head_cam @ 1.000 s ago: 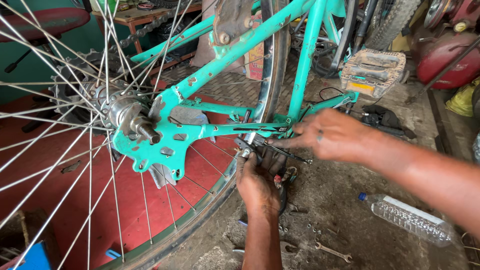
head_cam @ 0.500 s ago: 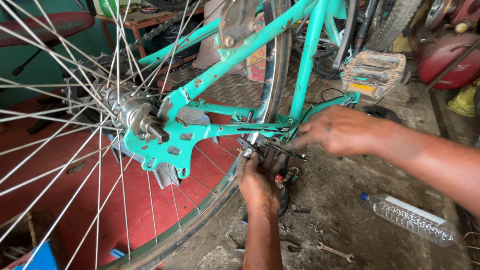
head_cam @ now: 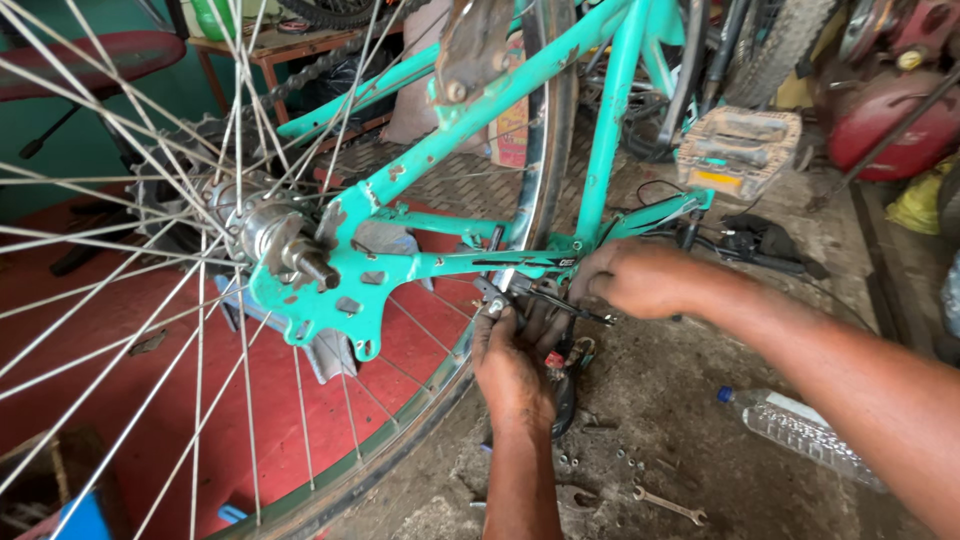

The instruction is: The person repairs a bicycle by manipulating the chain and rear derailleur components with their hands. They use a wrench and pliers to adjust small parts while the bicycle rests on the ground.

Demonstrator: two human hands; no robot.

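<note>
A teal bicycle frame [head_cam: 420, 262] stands upside down with its spoked rear wheel [head_cam: 200, 300] at the left. My left hand [head_cam: 512, 362] reaches up from below and grips a small black metal part [head_cam: 520, 296] under the chainstay, next to the wheel rim. My right hand [head_cam: 640, 278] comes in from the right and closes on the same part and the teal tube beside it. What lies between the fingers is mostly hidden.
A clear plastic bottle [head_cam: 800, 432] lies on the dirty floor at the right. A small wrench [head_cam: 668, 504] and loose nuts lie near the bottom. A grey pedal [head_cam: 738, 150] sits at the back, a red tank [head_cam: 880, 110] at the far right.
The view has shifted a little to the right. Both hands stay on the part under the chainstay, with the right hand slightly lower and closer to the left.
</note>
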